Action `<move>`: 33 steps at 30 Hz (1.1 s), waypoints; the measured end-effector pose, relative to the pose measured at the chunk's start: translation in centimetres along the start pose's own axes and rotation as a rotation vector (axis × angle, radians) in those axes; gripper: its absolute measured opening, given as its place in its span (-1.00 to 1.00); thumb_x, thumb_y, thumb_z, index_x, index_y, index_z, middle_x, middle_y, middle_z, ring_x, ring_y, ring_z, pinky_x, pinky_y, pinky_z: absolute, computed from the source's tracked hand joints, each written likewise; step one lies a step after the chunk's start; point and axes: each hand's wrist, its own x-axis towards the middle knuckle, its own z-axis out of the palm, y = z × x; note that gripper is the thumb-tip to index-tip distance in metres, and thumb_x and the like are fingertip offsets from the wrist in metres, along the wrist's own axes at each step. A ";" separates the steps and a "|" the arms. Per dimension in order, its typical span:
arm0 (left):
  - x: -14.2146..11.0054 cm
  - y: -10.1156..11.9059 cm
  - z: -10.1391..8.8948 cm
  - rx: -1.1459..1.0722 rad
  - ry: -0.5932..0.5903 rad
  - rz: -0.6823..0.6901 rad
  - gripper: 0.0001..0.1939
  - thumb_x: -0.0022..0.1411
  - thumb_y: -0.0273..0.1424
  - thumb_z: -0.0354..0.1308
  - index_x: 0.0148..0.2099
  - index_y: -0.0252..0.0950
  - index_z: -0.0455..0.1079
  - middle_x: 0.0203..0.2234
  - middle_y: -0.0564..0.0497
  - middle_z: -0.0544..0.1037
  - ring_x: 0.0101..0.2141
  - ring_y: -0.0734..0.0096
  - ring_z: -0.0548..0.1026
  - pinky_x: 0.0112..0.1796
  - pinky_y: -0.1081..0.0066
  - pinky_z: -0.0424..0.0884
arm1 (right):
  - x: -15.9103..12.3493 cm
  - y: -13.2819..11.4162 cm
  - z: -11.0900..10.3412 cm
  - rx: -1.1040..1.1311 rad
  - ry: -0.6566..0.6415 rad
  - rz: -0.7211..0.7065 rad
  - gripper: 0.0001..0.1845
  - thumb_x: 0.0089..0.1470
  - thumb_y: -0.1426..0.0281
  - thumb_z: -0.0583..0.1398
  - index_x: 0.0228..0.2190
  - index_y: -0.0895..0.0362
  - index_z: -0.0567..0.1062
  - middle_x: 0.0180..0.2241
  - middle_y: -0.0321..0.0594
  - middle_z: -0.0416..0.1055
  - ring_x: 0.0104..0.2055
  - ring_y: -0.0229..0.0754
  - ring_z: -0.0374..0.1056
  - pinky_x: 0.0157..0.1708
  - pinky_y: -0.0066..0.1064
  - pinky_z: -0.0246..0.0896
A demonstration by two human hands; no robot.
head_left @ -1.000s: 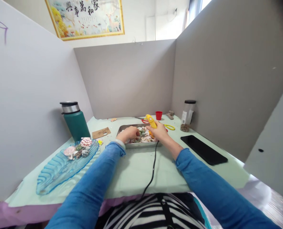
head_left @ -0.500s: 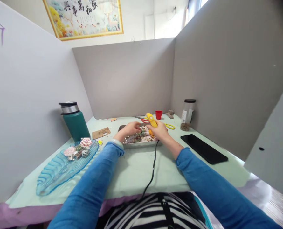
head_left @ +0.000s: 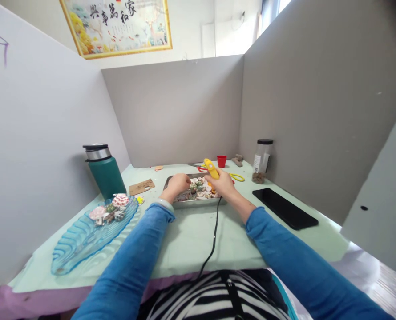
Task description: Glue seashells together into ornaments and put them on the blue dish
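A metal tray [head_left: 198,203] full of shells [head_left: 201,190] lies before me at the middle of the table. My right hand [head_left: 223,182] is wrapped around a yellow glue gun [head_left: 210,167] over the tray's right side; a black cord [head_left: 215,235] runs from it toward my lap. At the tray's left end is my left hand [head_left: 178,183], its fingers curled and pinched together. Whatever those fingertips hold, if anything, is hidden. To the left, a clear blue leaf-shaped dish [head_left: 81,244] bears a cluster of shells [head_left: 109,210].
A green bottle [head_left: 107,175] stands behind the dish, near a brown card [head_left: 141,186]. At the back are scissors [head_left: 237,177] and a red cup [head_left: 221,161]. On the right are a lidded jar [head_left: 262,162] and a black phone [head_left: 284,208]. Grey partitions [head_left: 171,111] surround the table.
My left hand has drawn back leftward from the shells, and its fingers have curled in. My right hand keeps the glue gun in nearly the same place.
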 end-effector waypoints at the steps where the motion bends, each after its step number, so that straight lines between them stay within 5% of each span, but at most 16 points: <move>1: 0.0 -0.3 -0.1 0.040 -0.020 -0.029 -0.71 0.11 -0.41 0.08 -0.16 -0.23 0.57 -0.22 -0.13 0.61 -0.19 0.28 0.54 -0.18 0.46 0.37 | 0.0 0.0 0.0 0.000 -0.002 0.003 -0.70 -0.14 0.21 0.18 -0.36 0.13 0.48 -0.50 -0.28 0.40 -0.44 -0.18 0.28 -0.45 -0.42 0.09; 8: -0.6 -1.1 0.6 0.272 -0.088 -0.050 -0.68 0.05 -0.43 0.15 -0.12 -0.33 0.55 -0.21 -0.32 0.58 -0.10 0.06 0.51 -0.11 0.29 0.38 | -0.1 -0.1 -0.1 -0.004 -0.005 0.007 -0.71 -0.13 0.22 0.19 -0.35 0.13 0.47 -0.50 -0.28 0.41 -0.45 -0.17 0.29 -0.46 -0.41 0.10; 18: -0.9 -1.7 -0.8 0.161 -0.033 -0.129 -0.73 0.14 -0.42 0.07 -0.15 -0.21 0.55 -0.14 -0.18 0.58 -0.11 0.21 0.51 -0.13 0.39 0.35 | 0.0 0.1 0.0 -0.001 -0.011 0.009 -0.70 -0.13 0.22 0.19 -0.33 0.12 0.48 -0.53 -0.30 0.41 -0.47 -0.18 0.30 -0.46 -0.41 0.10; 25: -1.2 -3.4 -1.1 0.338 0.026 -0.146 -0.69 0.09 -0.48 0.09 -0.13 -0.26 0.54 -0.10 -0.26 0.53 0.05 0.01 0.34 -0.01 0.15 0.26 | 0.0 0.4 0.2 -0.001 -0.016 0.003 -0.68 -0.13 0.21 0.19 -0.31 0.11 0.49 -0.53 -0.30 0.41 -0.47 -0.18 0.29 -0.46 -0.41 0.09; 33: -0.9 -4.1 -0.6 0.316 0.037 -0.176 -0.70 0.09 -0.47 0.10 -0.12 -0.29 0.53 -0.08 -0.28 0.51 0.03 0.00 0.34 -0.03 0.15 0.27 | -0.1 0.1 0.1 0.010 -0.021 0.007 -0.73 -0.14 0.23 0.19 -0.36 0.10 0.46 -0.52 -0.30 0.41 -0.45 -0.16 0.31 -0.45 -0.40 0.09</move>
